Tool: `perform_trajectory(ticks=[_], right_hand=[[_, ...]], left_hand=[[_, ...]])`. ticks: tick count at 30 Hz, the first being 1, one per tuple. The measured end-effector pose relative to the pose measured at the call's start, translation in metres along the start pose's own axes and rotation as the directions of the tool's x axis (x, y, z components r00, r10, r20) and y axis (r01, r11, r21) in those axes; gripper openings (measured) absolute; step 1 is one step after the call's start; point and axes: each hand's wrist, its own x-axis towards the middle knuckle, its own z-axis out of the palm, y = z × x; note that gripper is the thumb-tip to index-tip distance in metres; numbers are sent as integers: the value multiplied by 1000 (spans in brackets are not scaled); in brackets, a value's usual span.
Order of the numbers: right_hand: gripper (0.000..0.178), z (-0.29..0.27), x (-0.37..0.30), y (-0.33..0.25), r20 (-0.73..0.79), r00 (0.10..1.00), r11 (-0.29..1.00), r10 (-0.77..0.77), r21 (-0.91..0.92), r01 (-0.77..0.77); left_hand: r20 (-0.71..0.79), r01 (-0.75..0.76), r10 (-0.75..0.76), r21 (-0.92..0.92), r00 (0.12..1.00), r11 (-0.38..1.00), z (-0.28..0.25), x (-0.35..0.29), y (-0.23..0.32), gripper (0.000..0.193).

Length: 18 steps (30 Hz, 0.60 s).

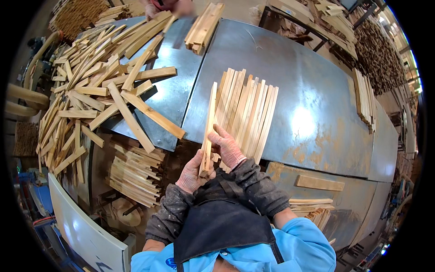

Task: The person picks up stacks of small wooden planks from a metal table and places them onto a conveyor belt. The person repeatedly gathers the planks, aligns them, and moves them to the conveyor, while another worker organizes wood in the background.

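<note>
1. A worker's left hand (191,174) grips the near end of a strip (210,122), fingers curled around it; this low hold probably carries most of the weight.

2. The right hand (227,146) closes on the same strip farther up, thumb and fingers pinching it, seemingly to steady its length; whether a second piece lies against it is hard to tell.

3. The strip slants above the near edge of the metal table (312,90), just left of a row (247,113) of similar pieces, its far end pointing away from the body, perhaps so that its faces can be seen.

4. Side by side and roughly parallel, the row lies straight ahead of the worker, a spot that likely spares any long reach.

5. To the left, a heap (95,90) sprawls at all angles, as if dropped rather than set down.

6. Below the heap, a stack (136,174) sits in tidy layers, presumably to stay steady.

7. Across the table, a co-worker's hand (151,11) shows beside the heap; its finger state cannot be told. A bundle (204,28) lies nearby.
</note>
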Motion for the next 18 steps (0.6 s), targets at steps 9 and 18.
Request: perform_trajectory(ticks=[9, 18], right_hand=[[58, 2, -24, -39, 115, 979, 950, -167, 286, 128], [45, -55, -102, 17, -554, 688, 882, -469, -244, 404]], left_hand=[[-127, 59, -33, 207, 991, 977, 64, 2, 17, 36], [62, -15, -151, 956, 987, 293, 17, 26, -27, 30]])
